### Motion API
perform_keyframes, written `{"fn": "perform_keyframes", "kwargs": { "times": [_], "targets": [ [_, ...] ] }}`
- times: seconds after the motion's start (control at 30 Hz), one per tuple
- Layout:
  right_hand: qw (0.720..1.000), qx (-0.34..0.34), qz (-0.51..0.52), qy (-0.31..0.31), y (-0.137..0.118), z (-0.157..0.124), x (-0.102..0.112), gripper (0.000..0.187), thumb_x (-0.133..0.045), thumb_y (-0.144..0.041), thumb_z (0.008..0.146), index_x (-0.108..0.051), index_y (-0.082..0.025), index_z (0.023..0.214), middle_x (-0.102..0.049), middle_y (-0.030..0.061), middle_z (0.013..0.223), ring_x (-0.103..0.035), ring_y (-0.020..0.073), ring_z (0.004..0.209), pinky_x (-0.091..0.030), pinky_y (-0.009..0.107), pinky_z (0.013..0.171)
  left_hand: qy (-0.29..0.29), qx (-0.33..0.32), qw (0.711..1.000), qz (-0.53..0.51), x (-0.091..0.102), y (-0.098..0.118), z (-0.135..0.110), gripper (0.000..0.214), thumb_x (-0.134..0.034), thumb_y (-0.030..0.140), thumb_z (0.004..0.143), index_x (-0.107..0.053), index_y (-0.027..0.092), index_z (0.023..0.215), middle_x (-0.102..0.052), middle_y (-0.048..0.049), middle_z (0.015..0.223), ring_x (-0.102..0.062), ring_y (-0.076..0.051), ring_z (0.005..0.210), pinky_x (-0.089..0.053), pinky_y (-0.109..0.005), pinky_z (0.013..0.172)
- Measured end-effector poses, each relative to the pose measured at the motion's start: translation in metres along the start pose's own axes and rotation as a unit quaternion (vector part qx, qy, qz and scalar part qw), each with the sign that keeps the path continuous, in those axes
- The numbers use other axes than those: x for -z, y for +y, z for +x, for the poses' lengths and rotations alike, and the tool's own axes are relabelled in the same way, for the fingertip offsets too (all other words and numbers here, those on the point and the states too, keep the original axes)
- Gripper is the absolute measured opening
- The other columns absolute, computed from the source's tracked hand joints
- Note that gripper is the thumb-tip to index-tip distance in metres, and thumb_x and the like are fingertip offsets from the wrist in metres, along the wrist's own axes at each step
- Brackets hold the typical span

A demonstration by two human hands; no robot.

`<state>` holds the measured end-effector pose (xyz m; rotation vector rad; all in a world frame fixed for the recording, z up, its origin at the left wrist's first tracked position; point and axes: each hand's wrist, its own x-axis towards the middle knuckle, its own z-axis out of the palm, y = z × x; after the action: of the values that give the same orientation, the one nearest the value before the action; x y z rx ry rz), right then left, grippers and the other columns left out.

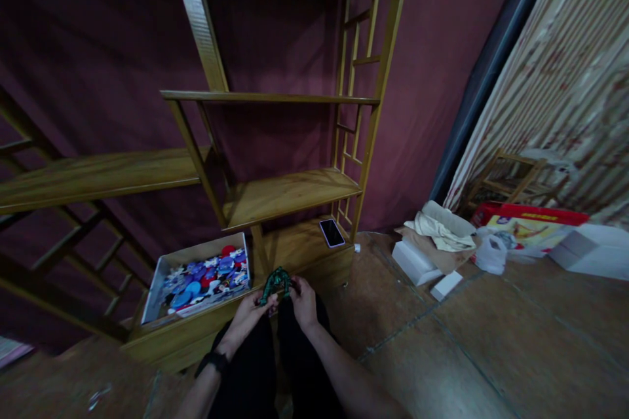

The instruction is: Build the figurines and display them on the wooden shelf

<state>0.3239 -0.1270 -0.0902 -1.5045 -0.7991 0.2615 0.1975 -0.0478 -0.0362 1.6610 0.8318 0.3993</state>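
Both of my hands hold a small dark green ornament (276, 281) in front of the wooden shelf unit (289, 193). My left hand (248, 317) pinches its lower left side; a black band sits on that wrist. My right hand (303, 301) grips its right end with closed fingers. The ornament hangs just above the lowest shelf's front edge. To the left, on that lowest shelf, stands a cardboard box (199, 275) filled with several blue, red and white trinkets.
A phone (332, 233) lies on the lowest shelf at the right. White boxes (415, 262), a cloth (439, 226), a plastic bag (489, 254) and a red printed carton (533, 222) sit on the floor at the right. A curtain hangs behind them.
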Motion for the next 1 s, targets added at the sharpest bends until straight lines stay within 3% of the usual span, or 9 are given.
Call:
{"fn": "perform_keyframes", "kwargs": {
  "times": [0.33,0.63,1.0],
  "targets": [
    [0.999,-0.006,-0.029,-0.037,0.003,0.000,-0.018,0.029,-0.052,-0.014,0.074,-0.061,-0.022,0.101,-0.066,0.0041,0.093,-0.062,0.0173,0.086,-0.049,0.030,0.079,0.000,-0.011,1.000,0.028,0.018,-0.008,-0.001,0.044,-0.065,0.055,0.058,-0.061,0.013,0.072,-0.061,-0.0013,0.062,-0.055,-0.016,0.059,-0.043,-0.027,0.060],
    [0.986,0.041,-0.140,-0.086,-0.001,0.005,-0.022,0.009,-0.056,-0.023,0.076,-0.061,-0.022,0.082,-0.061,0.0025,0.083,-0.060,0.0180,0.078,-0.047,0.027,0.070,-0.035,0.016,0.999,0.008,0.020,-0.011,0.004,0.041,-0.066,0.053,0.057,-0.055,0.015,0.065,-0.057,0.0006,0.058,-0.050,-0.013,0.054,-0.040,-0.026,0.056],
    [0.987,0.042,-0.124,-0.091,-0.004,0.009,-0.015,0.012,-0.057,-0.021,0.075,-0.061,-0.022,0.086,-0.061,0.0022,0.085,-0.060,0.0174,0.080,-0.045,0.026,0.071,-0.035,0.014,0.999,-0.005,0.013,-0.011,0.006,0.037,-0.069,0.048,0.056,-0.052,0.016,0.062,-0.054,0.0018,0.055,-0.048,-0.012,0.052,-0.040,-0.026,0.054]
  ]
}}
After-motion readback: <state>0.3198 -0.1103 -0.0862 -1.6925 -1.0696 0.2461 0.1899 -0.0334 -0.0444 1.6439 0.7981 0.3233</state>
